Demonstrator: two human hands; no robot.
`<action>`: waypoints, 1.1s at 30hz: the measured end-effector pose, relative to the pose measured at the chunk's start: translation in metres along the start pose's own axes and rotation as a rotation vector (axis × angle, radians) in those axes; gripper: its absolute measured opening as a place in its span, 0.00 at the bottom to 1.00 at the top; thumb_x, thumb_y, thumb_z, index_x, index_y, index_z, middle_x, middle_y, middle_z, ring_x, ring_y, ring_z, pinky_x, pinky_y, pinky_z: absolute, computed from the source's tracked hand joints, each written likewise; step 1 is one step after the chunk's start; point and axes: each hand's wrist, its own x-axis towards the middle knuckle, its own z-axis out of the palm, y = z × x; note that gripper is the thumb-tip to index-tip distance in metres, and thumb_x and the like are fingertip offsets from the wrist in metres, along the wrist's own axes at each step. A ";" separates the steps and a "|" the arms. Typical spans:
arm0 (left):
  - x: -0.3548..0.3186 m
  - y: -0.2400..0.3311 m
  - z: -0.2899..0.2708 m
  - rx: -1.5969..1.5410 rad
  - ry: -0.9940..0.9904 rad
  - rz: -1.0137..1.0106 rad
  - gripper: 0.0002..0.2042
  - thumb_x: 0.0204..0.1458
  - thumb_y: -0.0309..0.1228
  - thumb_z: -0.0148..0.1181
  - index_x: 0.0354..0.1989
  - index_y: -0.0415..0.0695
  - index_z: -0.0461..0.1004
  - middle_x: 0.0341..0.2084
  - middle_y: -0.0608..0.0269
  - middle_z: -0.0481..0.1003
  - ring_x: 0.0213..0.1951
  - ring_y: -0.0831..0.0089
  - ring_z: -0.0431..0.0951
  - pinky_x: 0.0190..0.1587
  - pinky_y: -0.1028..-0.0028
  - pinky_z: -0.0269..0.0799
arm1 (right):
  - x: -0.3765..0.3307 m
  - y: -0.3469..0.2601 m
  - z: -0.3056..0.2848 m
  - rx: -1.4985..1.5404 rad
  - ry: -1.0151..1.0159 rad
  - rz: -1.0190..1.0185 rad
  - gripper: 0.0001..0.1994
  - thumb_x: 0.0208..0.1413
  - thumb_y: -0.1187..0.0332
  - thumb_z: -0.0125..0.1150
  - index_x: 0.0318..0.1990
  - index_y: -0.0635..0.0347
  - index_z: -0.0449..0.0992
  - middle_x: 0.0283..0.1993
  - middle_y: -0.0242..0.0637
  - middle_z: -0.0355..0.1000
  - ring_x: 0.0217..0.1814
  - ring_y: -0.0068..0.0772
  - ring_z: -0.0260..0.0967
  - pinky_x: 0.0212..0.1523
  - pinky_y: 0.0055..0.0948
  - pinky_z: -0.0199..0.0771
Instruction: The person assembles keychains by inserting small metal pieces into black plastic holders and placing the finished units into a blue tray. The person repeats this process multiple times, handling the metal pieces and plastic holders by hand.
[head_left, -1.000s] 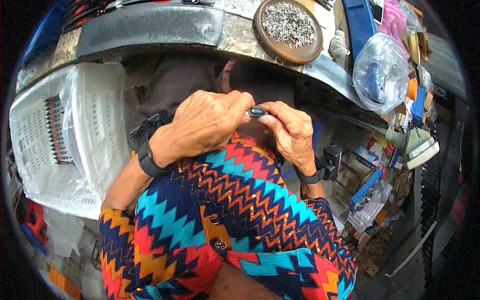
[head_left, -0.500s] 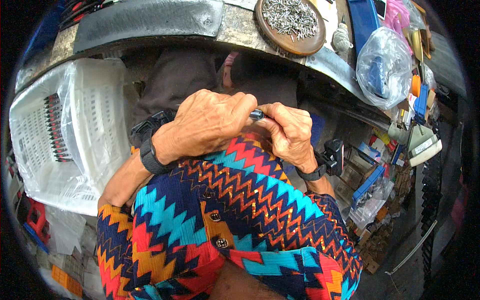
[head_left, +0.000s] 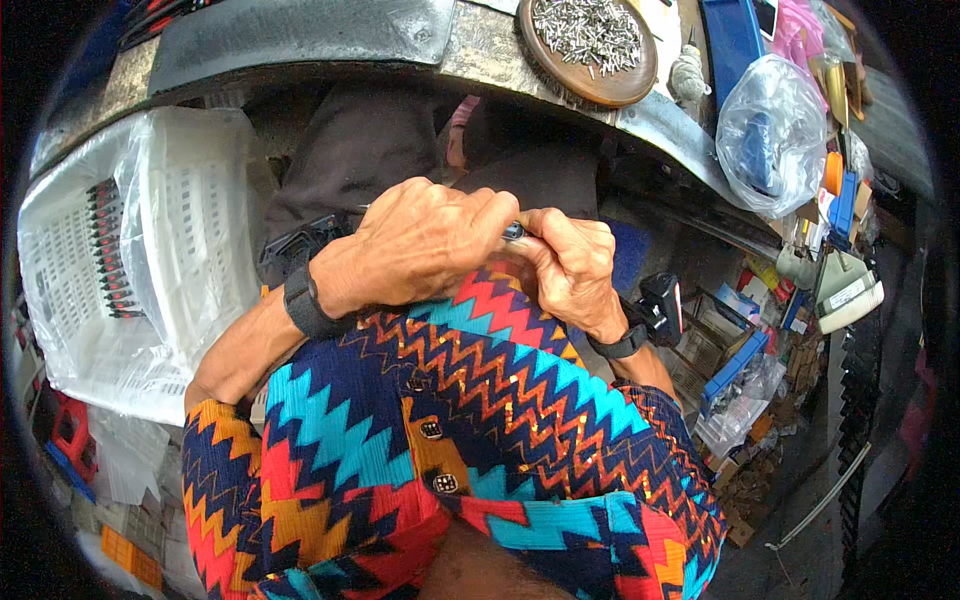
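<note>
My left hand (head_left: 425,245) and my right hand (head_left: 570,265) meet close to my chest, above my zigzag-patterned top. Both pinch a small dark metal part (head_left: 513,231) between their fingertips; most of it is hidden by my fingers. Each wrist carries a black band with a small black device. A round wooden dish (head_left: 590,45) filled with several small metal pins sits on the bench edge above my hands.
A white plastic crate (head_left: 130,260) lined with clear plastic stands at my left, with a row of dark parts inside. A clear bag with a blue item (head_left: 770,135), blue trays and assorted clutter fill the right side. The grey bench edge (head_left: 300,35) curves across the top.
Both hands stay together on the small part and have sunk slightly lower and closer to my chest. Nothing was let go.
</note>
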 end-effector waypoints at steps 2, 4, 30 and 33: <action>0.001 -0.003 0.002 -0.005 0.005 -0.001 0.11 0.44 0.28 0.56 0.31 0.38 0.62 0.20 0.55 0.70 0.22 0.59 0.75 0.20 0.65 0.68 | 0.002 0.002 0.002 0.024 0.018 0.027 0.05 0.43 0.78 0.62 0.28 0.66 0.71 0.21 0.44 0.70 0.22 0.43 0.71 0.21 0.31 0.68; 0.003 -0.007 0.002 -0.004 0.021 0.002 0.12 0.42 0.28 0.57 0.31 0.39 0.62 0.20 0.55 0.69 0.22 0.59 0.75 0.20 0.65 0.69 | 0.003 0.003 0.003 0.032 0.019 0.065 0.05 0.45 0.78 0.61 0.29 0.66 0.72 0.21 0.44 0.70 0.22 0.42 0.72 0.21 0.31 0.68; 0.019 -0.003 -0.012 -0.267 0.353 -0.199 0.10 0.46 0.24 0.59 0.36 0.38 0.67 0.24 0.49 0.73 0.26 0.53 0.75 0.26 0.64 0.69 | 0.068 0.038 -0.037 -0.584 0.359 -0.146 0.11 0.44 0.68 0.63 0.37 0.61 0.75 0.36 0.41 0.66 0.39 0.42 0.62 0.40 0.38 0.61; 0.022 -0.002 -0.012 -0.405 0.392 -0.265 0.10 0.46 0.23 0.58 0.36 0.37 0.67 0.24 0.46 0.73 0.28 0.51 0.76 0.28 0.64 0.70 | 0.066 0.037 -0.040 -0.532 0.334 -0.136 0.11 0.42 0.72 0.63 0.36 0.61 0.75 0.35 0.40 0.67 0.39 0.42 0.63 0.41 0.37 0.61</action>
